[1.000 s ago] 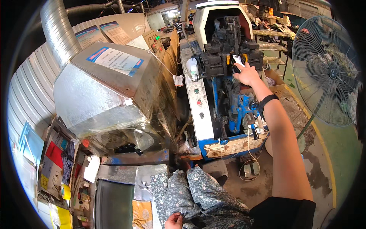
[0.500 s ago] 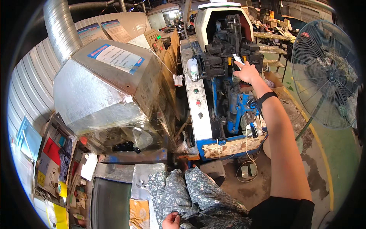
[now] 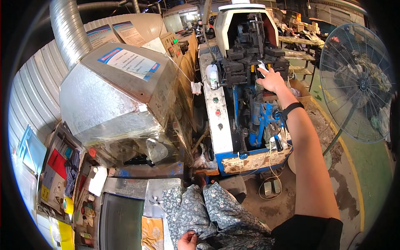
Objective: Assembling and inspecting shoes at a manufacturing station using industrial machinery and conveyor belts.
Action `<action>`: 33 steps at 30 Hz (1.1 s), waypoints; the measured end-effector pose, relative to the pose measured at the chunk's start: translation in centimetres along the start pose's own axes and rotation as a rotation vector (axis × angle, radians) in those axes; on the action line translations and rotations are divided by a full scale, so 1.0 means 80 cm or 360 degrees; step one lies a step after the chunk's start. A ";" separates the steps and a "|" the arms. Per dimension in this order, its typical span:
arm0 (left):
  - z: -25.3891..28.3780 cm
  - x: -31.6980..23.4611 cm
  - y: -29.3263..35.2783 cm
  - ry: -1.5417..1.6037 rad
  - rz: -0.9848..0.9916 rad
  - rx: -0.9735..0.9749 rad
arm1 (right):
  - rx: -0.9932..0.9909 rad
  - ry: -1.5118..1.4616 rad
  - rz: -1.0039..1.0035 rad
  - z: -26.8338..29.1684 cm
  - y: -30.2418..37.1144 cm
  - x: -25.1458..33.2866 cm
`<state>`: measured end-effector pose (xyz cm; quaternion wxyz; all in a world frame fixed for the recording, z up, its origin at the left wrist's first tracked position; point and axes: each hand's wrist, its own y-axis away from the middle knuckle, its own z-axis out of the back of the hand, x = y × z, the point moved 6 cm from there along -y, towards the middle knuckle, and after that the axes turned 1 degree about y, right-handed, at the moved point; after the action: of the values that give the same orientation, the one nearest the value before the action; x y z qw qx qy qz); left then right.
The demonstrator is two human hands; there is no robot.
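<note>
My right hand reaches out to a black and blue machine with a white hood. Its fingers are stretched out and apart at the front of the black clamping blocks. By the fingertips, a small white piece sticks up among these blocks, between yellow parts. Whether the fingers touch it, I cannot tell. My left hand rests on the flowered cloth over my lap, its fingers curled together. What they hold, if anything, is hidden.
Left stands a large metal hood with a duct. A white panel with buttons runs along the machine. A big fan stands right. Below the machine, a pedal with a cable lies on the floor. A dark belt is lower left.
My right hand's fingers have spread slightly and drawn a little down from the white piece. The whole view has shifted slightly. My left hand stays where it was.
</note>
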<state>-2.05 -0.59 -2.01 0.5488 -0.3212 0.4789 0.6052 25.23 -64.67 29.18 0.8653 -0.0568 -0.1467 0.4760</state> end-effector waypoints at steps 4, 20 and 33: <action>0.001 -0.004 0.000 -0.0107 -0.0067 -0.0003 | -0.0046 0.0034 0.0020 0.007 0.000 0.006; 0.001 -0.010 0.003 -0.0189 -0.0087 -0.0014 | -0.0051 0.0075 -0.0029 0.029 -0.006 0.028; 0.004 -0.001 0.002 -0.0238 -0.0036 -0.0001 | -0.0074 0.0122 -0.0145 0.030 0.001 0.029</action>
<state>-2.17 -0.32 -1.82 0.5898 -0.2806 0.4327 0.6214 25.59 -62.76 31.91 0.8895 -0.0883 -0.1271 0.4299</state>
